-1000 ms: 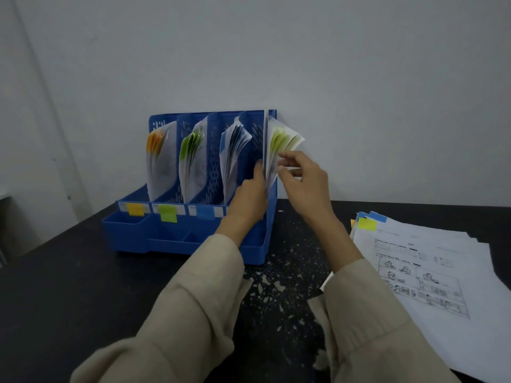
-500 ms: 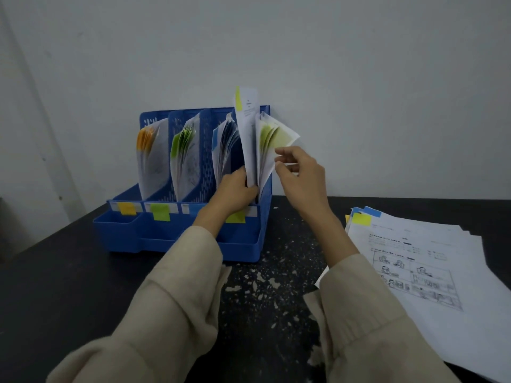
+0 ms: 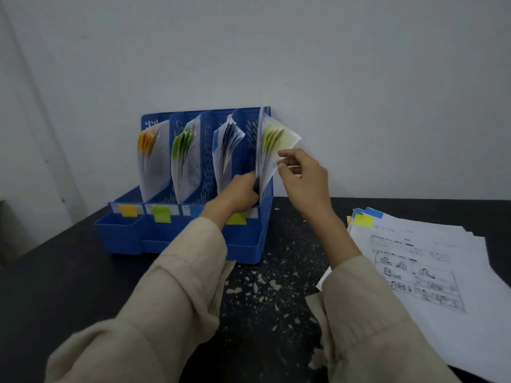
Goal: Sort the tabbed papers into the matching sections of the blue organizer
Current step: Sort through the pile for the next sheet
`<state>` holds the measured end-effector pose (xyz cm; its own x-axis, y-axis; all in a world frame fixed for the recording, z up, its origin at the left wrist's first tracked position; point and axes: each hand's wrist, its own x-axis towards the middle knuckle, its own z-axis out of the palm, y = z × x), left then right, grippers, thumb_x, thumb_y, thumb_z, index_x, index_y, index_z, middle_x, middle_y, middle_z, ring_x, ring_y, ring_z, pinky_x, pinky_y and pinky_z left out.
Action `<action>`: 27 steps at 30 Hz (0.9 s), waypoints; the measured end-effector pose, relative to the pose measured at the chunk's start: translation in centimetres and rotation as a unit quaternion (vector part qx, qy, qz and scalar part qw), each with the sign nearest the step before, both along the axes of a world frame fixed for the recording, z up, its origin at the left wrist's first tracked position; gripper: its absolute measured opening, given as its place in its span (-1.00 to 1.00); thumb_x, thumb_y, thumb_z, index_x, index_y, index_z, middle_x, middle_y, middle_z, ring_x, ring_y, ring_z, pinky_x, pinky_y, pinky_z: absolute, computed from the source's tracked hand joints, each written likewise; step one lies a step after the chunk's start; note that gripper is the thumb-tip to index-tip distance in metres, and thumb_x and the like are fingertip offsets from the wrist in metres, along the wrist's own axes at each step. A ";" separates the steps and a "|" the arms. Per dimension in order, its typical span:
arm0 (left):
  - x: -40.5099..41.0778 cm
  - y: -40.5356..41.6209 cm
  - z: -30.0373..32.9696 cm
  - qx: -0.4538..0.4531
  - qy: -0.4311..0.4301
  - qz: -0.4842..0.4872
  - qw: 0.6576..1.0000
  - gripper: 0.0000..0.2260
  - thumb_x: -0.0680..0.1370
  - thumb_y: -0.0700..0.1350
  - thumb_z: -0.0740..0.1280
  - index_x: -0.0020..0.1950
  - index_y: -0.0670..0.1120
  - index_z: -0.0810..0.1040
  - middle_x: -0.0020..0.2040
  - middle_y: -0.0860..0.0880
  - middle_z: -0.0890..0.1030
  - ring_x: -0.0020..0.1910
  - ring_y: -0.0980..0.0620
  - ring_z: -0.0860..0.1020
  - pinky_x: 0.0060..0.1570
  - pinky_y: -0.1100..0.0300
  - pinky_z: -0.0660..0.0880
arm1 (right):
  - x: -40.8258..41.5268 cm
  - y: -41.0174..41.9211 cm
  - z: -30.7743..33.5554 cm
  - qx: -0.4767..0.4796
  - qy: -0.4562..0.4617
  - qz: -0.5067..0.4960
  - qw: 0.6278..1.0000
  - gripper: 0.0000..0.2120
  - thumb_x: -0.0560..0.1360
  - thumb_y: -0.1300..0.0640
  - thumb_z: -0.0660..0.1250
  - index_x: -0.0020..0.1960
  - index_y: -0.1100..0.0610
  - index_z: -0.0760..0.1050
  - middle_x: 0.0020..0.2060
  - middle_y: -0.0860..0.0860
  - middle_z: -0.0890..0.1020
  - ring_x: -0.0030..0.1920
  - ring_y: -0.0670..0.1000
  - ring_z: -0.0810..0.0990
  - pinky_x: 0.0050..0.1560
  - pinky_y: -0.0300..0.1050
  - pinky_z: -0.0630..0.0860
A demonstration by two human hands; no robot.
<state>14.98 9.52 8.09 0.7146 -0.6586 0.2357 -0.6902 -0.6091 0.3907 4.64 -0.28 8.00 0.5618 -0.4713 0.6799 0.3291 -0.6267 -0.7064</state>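
a black table (image 3: 69,275) flecked with white chips meets a pale wall (image 3: 359,78).

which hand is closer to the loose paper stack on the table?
Right. The right hand is up at the organizer's rightmost section, on the side toward the paper stack. The left hand is further left, reaching into that same section.

Hidden and cut off, as you see it

Your left hand (image 3: 240,192) hides the blue organizer (image 3: 177,239)'s third label; the loose paper stack (image 3: 431,261) runs past the right edge; its print blurs.
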 end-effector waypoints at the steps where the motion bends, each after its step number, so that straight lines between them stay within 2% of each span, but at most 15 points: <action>1: 0.1 -0.2 -0.2 0.002 0.028 0.001 1.000 -0.89 0.52 -0.38 0.15 -0.12 -0.23 0.43 -0.13 -0.13 0.50 0.02 -0.14 0.49 -0.16 0.24 0.33 | 0.0 0.0 0.0 0.001 -0.001 0.001 1.000 -0.78 0.56 0.23 0.23 0.18 0.16 0.52 -0.03 -0.01 0.58 -0.15 -0.18 0.49 -0.20 -0.56 0.38; 2: 0.1 -0.4 -0.3 0.005 0.047 0.000 0.999 -0.90 0.53 -0.36 0.16 -0.05 -0.26 0.46 -0.05 -0.18 0.53 0.06 -0.16 0.49 -0.12 0.23 0.34 | 0.0 0.0 0.0 0.001 -0.001 0.002 1.000 -0.78 0.56 0.23 0.23 0.18 0.16 0.52 -0.04 -0.02 0.57 -0.14 -0.17 0.49 -0.20 -0.57 0.38; 4: 0.4 -0.5 -0.2 0.021 0.075 -0.010 0.997 -0.80 0.55 -0.31 0.19 0.15 -0.30 0.45 0.13 -0.22 0.53 0.09 -0.15 0.48 -0.04 0.19 0.36 | -0.1 0.0 0.0 -0.001 -0.001 0.000 1.000 -0.78 0.56 0.22 0.23 0.18 0.16 0.51 -0.04 -0.02 0.56 -0.15 -0.19 0.48 -0.21 -0.59 0.37; 7: 0.8 -0.1 0.3 0.020 0.143 -0.033 0.989 -0.74 0.53 -0.29 0.22 0.22 -0.25 0.46 0.14 -0.21 0.54 0.03 -0.07 0.48 0.02 0.13 0.40 | 0.0 0.0 -0.1 -0.005 0.008 0.000 1.000 -0.78 0.57 0.21 0.22 0.19 0.16 0.51 -0.05 -0.03 0.55 -0.18 -0.23 0.48 -0.22 -0.60 0.36; 9: 0.7 0.4 0.8 -0.056 0.197 -0.036 0.978 -0.68 0.45 -0.30 0.25 0.20 -0.24 0.46 0.06 -0.24 0.55 -0.05 -0.09 0.48 -0.02 0.04 0.44 | 0.0 0.0 -0.1 -0.004 0.010 0.001 1.000 -0.78 0.57 0.21 0.22 0.19 0.15 0.51 -0.06 -0.04 0.54 -0.18 -0.25 0.48 -0.22 -0.59 0.36; 11: 0.6 0.7 0.8 -0.174 0.236 -0.039 0.955 -0.52 0.34 -0.16 0.28 0.26 -0.17 0.41 -0.05 -0.22 0.53 -0.14 -0.11 0.49 -0.13 0.02 0.42 | -0.1 0.0 -0.1 -0.003 0.011 -0.001 1.000 -0.78 0.57 0.21 0.22 0.19 0.15 0.51 -0.06 -0.04 0.55 -0.19 -0.25 0.48 -0.22 -0.58 0.37; 12: 0.6 0.7 0.6 -0.225 0.234 -0.041 0.945 -0.45 0.33 -0.07 0.29 0.33 -0.11 0.37 -0.04 -0.19 0.53 -0.12 -0.12 0.51 -0.10 0.05 0.41 | -0.1 0.0 -0.1 -0.003 0.010 -0.004 1.000 -0.78 0.56 0.21 0.22 0.19 0.15 0.51 -0.05 -0.04 0.56 -0.19 -0.25 0.48 -0.22 -0.58 0.37; 14: 0.2 0.5 0.1 -0.269 0.164 -0.047 0.948 -0.42 0.47 0.08 0.28 0.46 0.04 0.21 0.19 -0.10 0.54 0.14 -0.10 0.52 0.14 0.06 0.42 | -0.2 0.0 -0.1 -0.004 0.013 -0.012 1.000 -0.78 0.56 0.22 0.23 0.19 0.15 0.51 -0.01 -0.01 0.57 -0.17 -0.22 0.48 -0.22 -0.58 0.37; 15: -0.1 0.3 -0.2 -0.266 0.123 -0.054 0.955 -0.45 0.56 0.10 0.22 0.51 0.08 0.11 0.26 -0.07 0.51 0.19 -0.07 0.50 0.21 0.05 0.40 | -0.2 0.0 -0.1 -0.005 0.015 -0.018 1.000 -0.77 0.55 0.22 0.24 0.19 0.14 0.50 0.03 0.01 0.57 -0.15 -0.20 0.48 -0.21 -0.55 0.37; 16: -0.6 0.2 -0.6 -0.249 0.085 -0.062 0.963 -0.47 0.61 0.10 0.14 0.53 0.09 0.03 0.26 -0.07 0.51 0.17 -0.08 0.51 0.19 0.07 0.41 | -0.3 0.0 -0.1 -0.006 0.017 -0.025 1.000 -0.77 0.55 0.22 0.24 0.20 0.14 0.50 0.07 0.03 0.55 -0.11 -0.16 0.49 -0.18 -0.50 0.38; 18: -1.3 0.1 -1.5 -0.217 0.036 -0.067 0.973 -0.51 0.64 0.09 0.03 0.55 0.08 -0.03 0.18 -0.11 0.55 0.04 -0.13 0.56 0.05 0.07 0.48 | -0.4 0.1 -0.1 -0.002 0.020 -0.038 0.999 -0.74 0.55 0.22 0.24 0.23 0.10 0.48 0.14 0.05 0.48 -0.01 -0.10 0.49 -0.07 -0.37 0.37; 21: -1.2 0.1 -2.8 -0.161 0.006 -0.043 0.986 -0.56 0.65 0.08 -0.02 0.51 -0.02 0.14 0.18 -0.19 0.56 0.03 -0.18 0.54 -0.03 0.08 0.44 | -0.6 0.1 -0.1 0.018 0.028 -0.032 0.999 -0.69 0.55 0.22 0.24 0.27 0.05 0.44 0.20 0.04 0.38 0.10 -0.04 0.50 -0.02 -0.34 0.35; 24: -1.0 0.3 -3.0 -0.094 0.009 -0.026 0.995 -0.56 0.65 0.11 -0.06 0.44 -0.07 0.25 0.18 -0.21 0.55 0.10 -0.19 0.51 0.08 0.04 0.43 | -0.6 0.3 0.0 0.025 0.040 -0.002 0.999 -0.69 0.55 0.23 0.23 0.28 0.05 0.43 0.23 0.06 0.42 0.14 -0.01 0.50 -0.03 -0.35 0.37; 27: -1.1 0.6 -2.7 -0.053 0.027 -0.026 0.998 -0.59 0.63 0.16 -0.09 0.19 -0.07 0.39 -0.02 -0.18 0.58 0.01 -0.20 0.53 0.00 0.04 0.44 | -0.4 0.6 -0.1 0.021 0.040 0.015 0.999 -0.69 0.55 0.23 0.24 0.28 0.09 0.41 0.21 0.06 0.48 0.13 0.00 0.52 -0.04 -0.32 0.39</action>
